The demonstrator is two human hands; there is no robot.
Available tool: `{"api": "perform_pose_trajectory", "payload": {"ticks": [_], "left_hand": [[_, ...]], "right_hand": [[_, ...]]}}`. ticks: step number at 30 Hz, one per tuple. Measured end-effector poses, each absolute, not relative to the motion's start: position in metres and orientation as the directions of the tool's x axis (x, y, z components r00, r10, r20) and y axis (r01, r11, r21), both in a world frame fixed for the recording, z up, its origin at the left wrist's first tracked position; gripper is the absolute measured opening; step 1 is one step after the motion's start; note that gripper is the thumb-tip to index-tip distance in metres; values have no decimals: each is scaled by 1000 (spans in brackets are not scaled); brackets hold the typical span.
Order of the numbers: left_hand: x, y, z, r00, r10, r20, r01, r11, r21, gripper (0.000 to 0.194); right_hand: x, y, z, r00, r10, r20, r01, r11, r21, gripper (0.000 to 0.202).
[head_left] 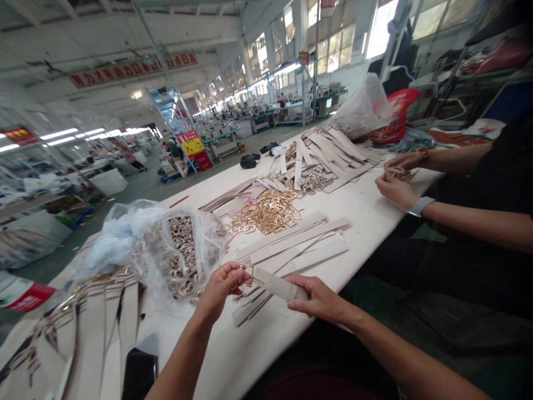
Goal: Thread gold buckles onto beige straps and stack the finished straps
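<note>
My left hand point(227, 283) pinches a gold belt buckle point(249, 275) at the near side of the table. One end of a pale belt strap point(275, 284) meets the buckle; whether it passes through the frame I cannot tell. My right hand point(316, 297) is closed around the strap a little further along. Just beyond my hands, several loose straps point(320, 250) lie flat in a stack. Past them sits a heap of gold buckles point(272, 211). To the left, a clear plastic bag point(208, 233) stands open, full of small beige loops point(183, 255).
Straps with buckles attached point(91, 316) hang in rows at the left, beside a dark phone-like object point(140, 369). More straps point(333, 150) are piled at the far end. To the right, a co-worker's hands point(397, 183) handle a small piece.
</note>
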State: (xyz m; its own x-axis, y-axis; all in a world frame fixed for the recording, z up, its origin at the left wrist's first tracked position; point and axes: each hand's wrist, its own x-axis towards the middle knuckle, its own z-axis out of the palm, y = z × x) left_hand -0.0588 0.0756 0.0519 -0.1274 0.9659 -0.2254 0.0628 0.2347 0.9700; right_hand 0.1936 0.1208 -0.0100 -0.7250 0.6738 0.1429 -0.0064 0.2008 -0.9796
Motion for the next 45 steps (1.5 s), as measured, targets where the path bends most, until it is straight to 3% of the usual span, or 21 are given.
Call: {"api": "perform_pose_trajectory", "payload": {"ticks": [4,11,20,34,45], "left_hand": [[-57,78,39,-98,961,-259,6,261,965,28],[-51,74,9,-77,934,-348,-162,333,929,29],[-41,67,11,-9,922,-386,-276,369,887,29],[-38,57,-9,43,900,-434,-249,430,868,25],[-16,48,-29,120,850,-513,-345,520,781,16]], "right_hand": [[198,121,-13,-750,648,133,-34,163,-986,46],[207,115,-13,-783,620,-44,19,-48,-999,44],[208,118,-29,-713,697,-78,37,-73,-997,40],[217,122,-40,-862,481,-161,35,-259,-965,42],[204,113,-43,-884,437,-168,89,-194,-977,44]]}}
